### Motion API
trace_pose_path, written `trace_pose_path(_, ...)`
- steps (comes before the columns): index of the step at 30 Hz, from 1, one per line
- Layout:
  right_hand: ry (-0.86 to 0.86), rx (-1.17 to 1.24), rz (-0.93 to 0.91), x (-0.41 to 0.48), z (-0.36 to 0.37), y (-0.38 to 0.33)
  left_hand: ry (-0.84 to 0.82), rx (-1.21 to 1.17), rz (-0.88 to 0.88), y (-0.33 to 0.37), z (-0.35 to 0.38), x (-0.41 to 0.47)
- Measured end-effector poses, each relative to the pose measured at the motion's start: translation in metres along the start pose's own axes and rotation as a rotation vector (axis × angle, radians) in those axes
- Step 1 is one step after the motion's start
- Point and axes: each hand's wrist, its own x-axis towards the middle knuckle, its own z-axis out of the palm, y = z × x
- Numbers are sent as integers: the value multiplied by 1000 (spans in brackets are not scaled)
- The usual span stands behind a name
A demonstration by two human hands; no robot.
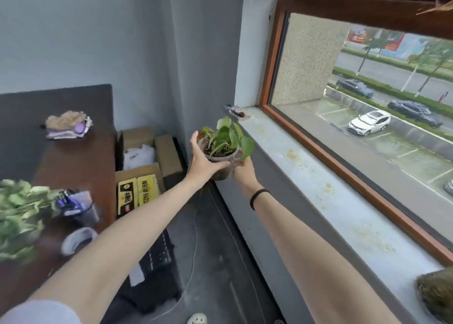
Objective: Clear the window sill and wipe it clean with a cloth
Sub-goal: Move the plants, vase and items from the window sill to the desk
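Fingers (196,142) of my left hand (202,158) curl around the near side of a small clear plant pot (221,163), and my right hand (245,174) cups it from the other side and below, so both hands grip it. I hold the pot upright in the air, just off the inner edge of the window sill (343,213), near its far end. A wide window (367,118) with a brown frame fills the right side and looks onto a wet street with parked cars. The pale sill runs below it, marked with yellowish stains. A dark brown desk (73,162) stands on the left, with open cardboard boxes (147,152) between it and the wall. A blurred leafy plant (19,216) sits on the desk's near end, a beige and purple bundle (68,125) at its far end. A brownish fuzzy thing (436,296) rests on the near end of the sill. A roll of tape (78,240) lies on the desk. A small dark item (236,111), too blurred to identify, lies at the sill's far corner. A black band (258,197) circles my right wrist.
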Motion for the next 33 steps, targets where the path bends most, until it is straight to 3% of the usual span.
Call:
trace_pose_path(10,-332,-49,58,-57,172,5,426,87,-66,-12,-181,-97)
trace_pose_path(21,-682,-38,210,-145,394,43,743,310,-173,-58,-377,-221)
trace_pose_path(24,-665,-59,288,-172,424,54,733,302,-280,-82,-413,-253)
trace_pose_path(33,-684,13,659,-204,458,104,452,299,-504,-143,-486,-315)
